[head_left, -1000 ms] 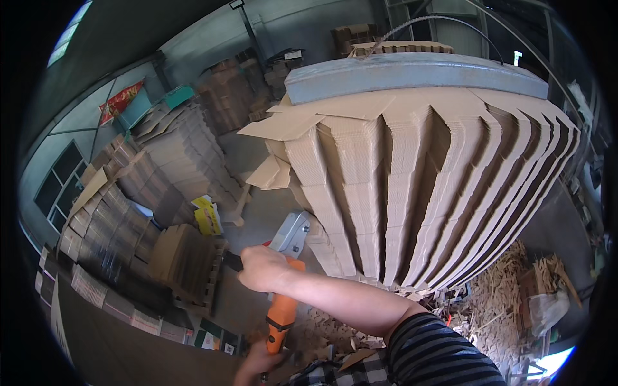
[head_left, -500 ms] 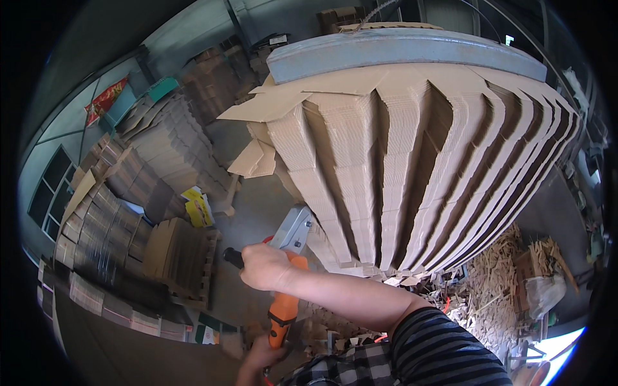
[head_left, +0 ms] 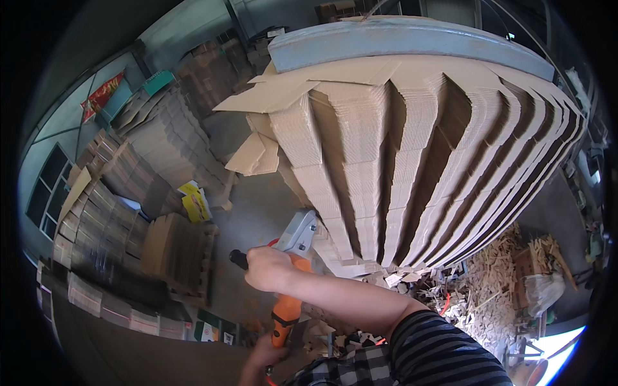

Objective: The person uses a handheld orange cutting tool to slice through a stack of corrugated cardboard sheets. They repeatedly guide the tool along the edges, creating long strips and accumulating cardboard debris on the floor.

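Observation:
With both hands I hold an orange power tool point(head_left: 286, 310) with a grey metal head point(head_left: 298, 230). Reaching across from the right, my right hand point(head_left: 269, 269) is closed round its front, by a black side handle point(head_left: 238, 259). Lower down, my left hand point(head_left: 267, 352) is wrapped round the rear of the orange body, its fingers partly hidden. The head is close to the lower left corner of a tall stack of slotted cardboard sheets point(head_left: 360, 148); I cannot tell whether they touch. A pale blue beam point(head_left: 412, 48) lies across the top of the stack.
Cardboard scraps point(head_left: 483, 289) heap on the floor below and right of the stack. Loose flaps point(head_left: 254, 154) jut out at its left. Farther left stand more cardboard piles point(head_left: 164, 138), a pallet stack point(head_left: 174, 254) and a yellow packet point(head_left: 195, 202). A clear plastic bag point(head_left: 544, 293) lies at right.
The view has shifted slightly, and the tool and both hands appear a little farther right in it. My grip on the tool is the same.

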Demonstrator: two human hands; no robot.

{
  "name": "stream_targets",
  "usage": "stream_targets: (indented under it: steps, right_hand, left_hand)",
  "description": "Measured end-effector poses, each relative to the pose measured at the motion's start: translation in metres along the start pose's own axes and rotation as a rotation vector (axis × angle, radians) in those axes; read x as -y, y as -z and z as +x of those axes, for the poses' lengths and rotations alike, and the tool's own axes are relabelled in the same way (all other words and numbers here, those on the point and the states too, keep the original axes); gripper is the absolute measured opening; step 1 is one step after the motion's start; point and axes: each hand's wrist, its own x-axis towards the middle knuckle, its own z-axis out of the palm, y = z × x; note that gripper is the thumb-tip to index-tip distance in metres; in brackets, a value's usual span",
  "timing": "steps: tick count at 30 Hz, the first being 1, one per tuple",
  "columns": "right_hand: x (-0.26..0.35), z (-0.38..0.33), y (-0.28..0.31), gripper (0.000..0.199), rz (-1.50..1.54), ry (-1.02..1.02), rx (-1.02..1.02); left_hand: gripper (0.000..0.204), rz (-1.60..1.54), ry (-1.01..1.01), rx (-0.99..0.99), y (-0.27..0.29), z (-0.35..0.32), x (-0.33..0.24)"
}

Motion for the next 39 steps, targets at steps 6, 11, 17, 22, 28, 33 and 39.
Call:
stream_targets:
  steps: [6,11,17,22,28,33,39]
  right_hand:
    - [-0.019,0.005,-0.007,0.025,0.022,-0.013,0.023]
    - [-0.032,0.013,-0.013,0.025,0.033,-0.030,0.015]
    - [-0.047,0.020,-0.021,0.024,0.064,-0.036,-0.004]
    - [-0.057,0.026,-0.026,0.025,0.057,-0.067,0.066]
    - [-0.067,0.032,-0.040,0.026,0.084,-0.099,0.099]
    - [-0.083,0.035,-0.056,0.026,0.063,-0.087,0.063]
    - [-0.097,0.048,-0.065,0.026,0.083,-0.094,0.073]
  left_hand:
    - [0.038,-0.017,-0.081,0.021,-0.003,0.022,0.042]
    - [0.039,-0.015,0.037,0.012,-0.006,0.024,0.025]
    - [0.040,0.029,-0.039,0.052,-0.008,0.042,0.050]
    - [0.046,0.034,0.096,0.038,-0.012,0.044,0.041]
    - [0.047,0.047,0.092,0.062,-0.013,0.052,0.054]
    - [0.048,0.107,0.045,0.078,-0.023,0.068,0.091]
    - [0.050,0.086,0.203,0.108,-0.018,0.076,0.079]
